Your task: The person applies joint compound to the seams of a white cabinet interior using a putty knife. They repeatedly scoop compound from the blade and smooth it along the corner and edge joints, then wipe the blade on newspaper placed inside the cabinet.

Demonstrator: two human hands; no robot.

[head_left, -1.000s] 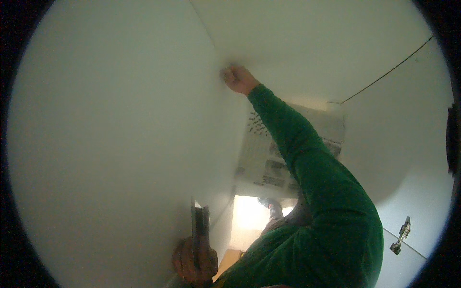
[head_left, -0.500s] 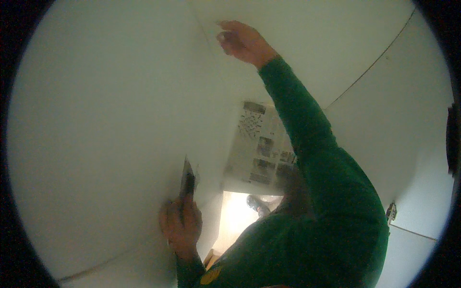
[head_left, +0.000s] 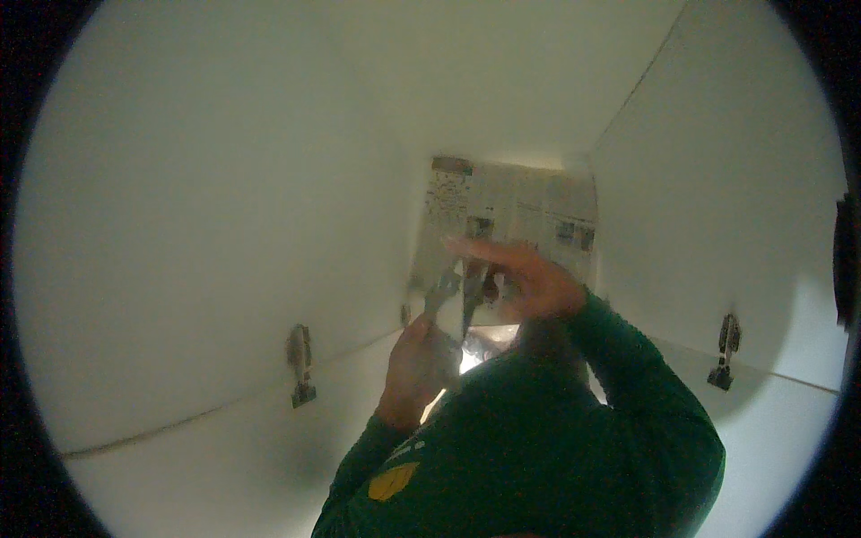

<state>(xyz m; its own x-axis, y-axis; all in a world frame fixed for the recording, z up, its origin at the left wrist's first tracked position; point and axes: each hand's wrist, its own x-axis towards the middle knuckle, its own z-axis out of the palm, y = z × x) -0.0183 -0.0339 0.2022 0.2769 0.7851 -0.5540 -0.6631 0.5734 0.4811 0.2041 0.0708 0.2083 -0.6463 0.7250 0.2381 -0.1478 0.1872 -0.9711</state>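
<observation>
In the middle of the view my left hand (head_left: 414,372) is closed around what looks like a putty knife (head_left: 443,291), its greyish blade angled up and smeared by motion. My right hand (head_left: 534,280) meets it from the right, with the forefinger stretched left over the blade and the other fingers curled. A thin dark pointed blade (head_left: 470,300) stands between the two hands. Whether it belongs to the right hand's grip or to the left hand's tool is not plain. Blur hides the fingertips.
Pale smooth walls (head_left: 206,206) enclose me on both sides. A printed newspaper sheet (head_left: 538,193) covers the surface beyond my hands. Metal hinges sit at the panel seams, a left hinge (head_left: 301,363) and a right hinge (head_left: 726,350). Bright light shows below the newspaper.
My right hand has come down from the upper wall to my left hand. The left hand with its putty knife has moved right and slightly up, and the view has shifted, bringing hinges into sight.
</observation>
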